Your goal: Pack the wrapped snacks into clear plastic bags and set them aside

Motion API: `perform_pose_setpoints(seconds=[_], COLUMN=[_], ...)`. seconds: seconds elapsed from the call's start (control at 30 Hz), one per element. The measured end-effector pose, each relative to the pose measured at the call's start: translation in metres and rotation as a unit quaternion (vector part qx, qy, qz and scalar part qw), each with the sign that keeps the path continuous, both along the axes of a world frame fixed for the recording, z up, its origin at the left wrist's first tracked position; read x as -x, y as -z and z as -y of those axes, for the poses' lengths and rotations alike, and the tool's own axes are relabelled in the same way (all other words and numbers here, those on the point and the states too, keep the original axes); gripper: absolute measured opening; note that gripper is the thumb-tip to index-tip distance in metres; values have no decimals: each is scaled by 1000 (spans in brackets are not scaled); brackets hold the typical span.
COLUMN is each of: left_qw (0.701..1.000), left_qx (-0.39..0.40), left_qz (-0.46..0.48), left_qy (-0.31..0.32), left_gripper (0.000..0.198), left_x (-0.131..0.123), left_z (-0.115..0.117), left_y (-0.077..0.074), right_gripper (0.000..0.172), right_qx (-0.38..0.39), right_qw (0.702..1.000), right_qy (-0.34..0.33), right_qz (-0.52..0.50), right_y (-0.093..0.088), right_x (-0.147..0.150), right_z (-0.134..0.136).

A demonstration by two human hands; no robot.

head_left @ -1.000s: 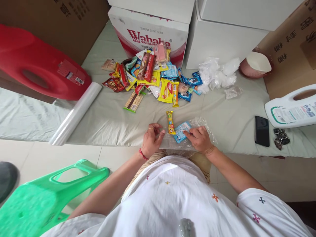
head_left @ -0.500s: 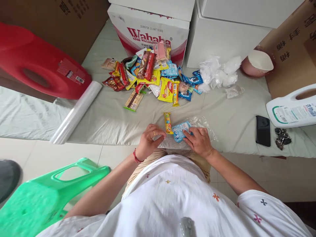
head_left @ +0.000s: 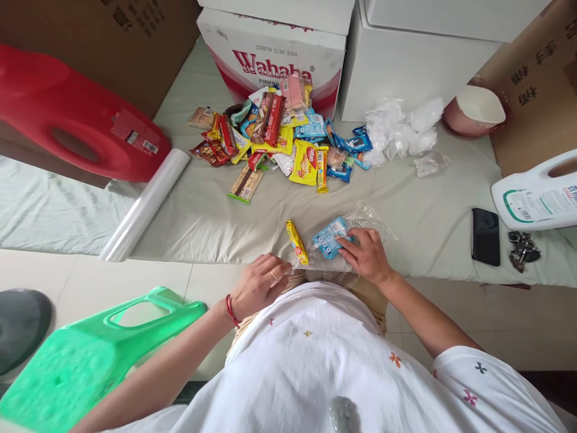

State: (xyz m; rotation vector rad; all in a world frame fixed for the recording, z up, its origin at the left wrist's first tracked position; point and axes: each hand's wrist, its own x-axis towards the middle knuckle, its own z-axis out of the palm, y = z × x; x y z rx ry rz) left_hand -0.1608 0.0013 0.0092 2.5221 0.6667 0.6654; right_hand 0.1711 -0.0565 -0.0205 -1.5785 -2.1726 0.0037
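Observation:
At the front edge of the cloth-covered bench, my left hand [head_left: 262, 281] pinches the near-left edge of a thin clear plastic film [head_left: 372, 225]. My right hand [head_left: 367, 252] grips the right side of a light-blue snack packet [head_left: 331, 237], thumb and fingers bent over it. The packet lies on the film. Between my hands, a small yellow snack stick [head_left: 296, 242] lies tilted, apart from the blue packet. The film is see-through, so its full outline is hard to make out.
Mixed wrapped snacks [head_left: 270, 135] lie piled before the Wahaha carton [head_left: 274, 54]. Crumpled clear plastic [head_left: 403, 129] sits right of them. A film roll [head_left: 144, 204] and red jug [head_left: 76, 114] stand left; a phone [head_left: 485, 236], keys [head_left: 523, 249] and white bottle [head_left: 536, 195] lie right.
My left hand has moved left and toward me, drawing the film edge along. The yellow snack stick has shifted left and nearer and turned. My right hand stays at the blue packet.

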Motion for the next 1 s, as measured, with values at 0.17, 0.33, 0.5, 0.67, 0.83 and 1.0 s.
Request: perform_pose_setpoints(seconds=[0.17,0.33,0.5,0.67,0.83,1.0], left_qw=[995,981,984,960,974,969], left_qx=[-35,-17,-45,-61,163,115], left_qz=[-67,-192,-171,-93,-46,-195], left_qy=[-72,34,-20,-256,-152,-100], left_gripper=[45,29,34,60,38,22], left_x=[-24,-36,-9,-19,-64,-86], left_z=[-27,-76,-148,-187,-116,-47], left_y=[-5,-9,-36,-56,-43,-23], right_gripper=[34,36,34,31,31,32], right_qx=[12,17,23,24,33,45], right_qw=[1000,1000,999,999,999,999], right_qy=[-11,-12,-9,1,2,5], right_qz=[-14,-23,-27,-31,-38,-26], right_y=[0,-2,-1,-3,-5,-10], right_x=[0,0,1,3,5,5], right_z=[-1,-2,-2,-1,-1,-2])
